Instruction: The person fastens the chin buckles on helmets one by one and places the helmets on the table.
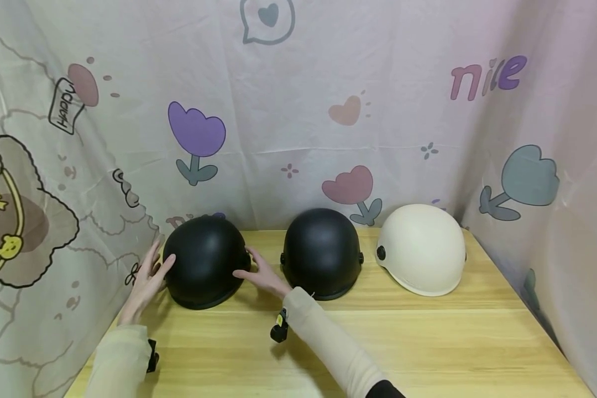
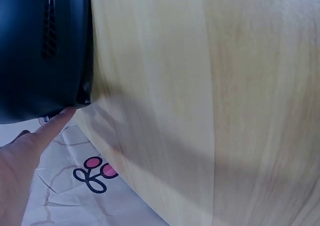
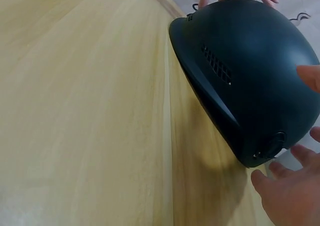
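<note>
At the left of the row, a black helmet [image 1: 204,262] stands on the wooden table between both hands. The left hand [image 1: 146,284] is at its left side with fingers spread, and in the left wrist view a fingertip [image 2: 69,111] meets the lower rim corner. On the opposite side, the right hand [image 1: 266,275] has its thumb out in front and its fingers reaching behind the helmet's edge. The right wrist view shows the right hand's loosely bent fingers [image 3: 280,171] close to the round side knob [image 3: 272,146]. A slotted vent [image 3: 216,65] marks the helmet's shell.
A second black helmet [image 1: 321,254] stands just right of the right hand, and a white helmet [image 1: 423,251] is farther right. Printed curtains [image 1: 278,83] hang behind and beside the wooden table [image 1: 428,342].
</note>
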`<action>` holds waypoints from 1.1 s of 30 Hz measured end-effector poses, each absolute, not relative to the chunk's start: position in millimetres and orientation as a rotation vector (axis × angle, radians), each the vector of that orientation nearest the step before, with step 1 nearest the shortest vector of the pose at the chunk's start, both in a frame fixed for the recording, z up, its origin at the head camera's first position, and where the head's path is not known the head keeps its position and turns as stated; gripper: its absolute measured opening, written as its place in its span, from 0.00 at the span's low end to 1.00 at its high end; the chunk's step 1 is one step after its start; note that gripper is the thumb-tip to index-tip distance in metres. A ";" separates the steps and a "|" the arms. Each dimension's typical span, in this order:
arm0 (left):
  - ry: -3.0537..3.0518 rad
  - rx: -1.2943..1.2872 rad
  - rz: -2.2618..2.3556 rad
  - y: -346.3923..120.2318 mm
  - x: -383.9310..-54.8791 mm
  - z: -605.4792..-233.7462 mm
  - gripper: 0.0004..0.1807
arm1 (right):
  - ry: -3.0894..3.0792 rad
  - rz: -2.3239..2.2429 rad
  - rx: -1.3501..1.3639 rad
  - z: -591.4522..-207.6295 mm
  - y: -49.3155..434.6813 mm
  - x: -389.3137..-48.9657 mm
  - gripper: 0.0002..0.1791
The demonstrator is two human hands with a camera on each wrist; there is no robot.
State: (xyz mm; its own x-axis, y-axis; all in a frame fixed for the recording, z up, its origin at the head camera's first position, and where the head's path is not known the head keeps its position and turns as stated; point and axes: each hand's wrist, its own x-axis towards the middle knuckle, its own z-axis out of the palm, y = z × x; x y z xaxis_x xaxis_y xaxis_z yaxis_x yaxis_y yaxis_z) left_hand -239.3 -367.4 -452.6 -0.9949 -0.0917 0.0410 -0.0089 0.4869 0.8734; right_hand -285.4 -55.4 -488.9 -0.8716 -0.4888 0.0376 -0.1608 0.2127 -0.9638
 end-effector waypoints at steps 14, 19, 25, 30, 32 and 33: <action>-2.696 0.110 -1.492 -365.0 -241.3 -457.0 0.42 | 2.162 -1.705 -0.573 -489.6 -67.1 -284.8 0.49; -2.702 0.088 -1.462 -362.6 -240.5 -456.5 0.40 | 2.205 -1.659 -0.561 -488.6 -64.8 -284.6 0.50; -2.688 0.077 -1.487 -361.5 -239.2 -459.0 0.40 | 2.225 -1.601 -0.530 -489.5 -63.1 -281.6 0.51; -2.665 0.080 -1.507 -360.1 -240.4 -460.7 0.40 | 2.232 -1.626 -0.513 -490.3 -62.7 -280.6 0.52; -2.662 0.081 -1.494 -359.5 -240.6 -461.4 0.40 | 2.239 -1.637 -0.506 -489.9 -62.8 -280.6 0.52; -2.664 0.082 -1.483 -359.2 -240.5 -461.6 0.40 | 2.242 -1.639 -0.504 -489.5 -62.9 -280.7 0.52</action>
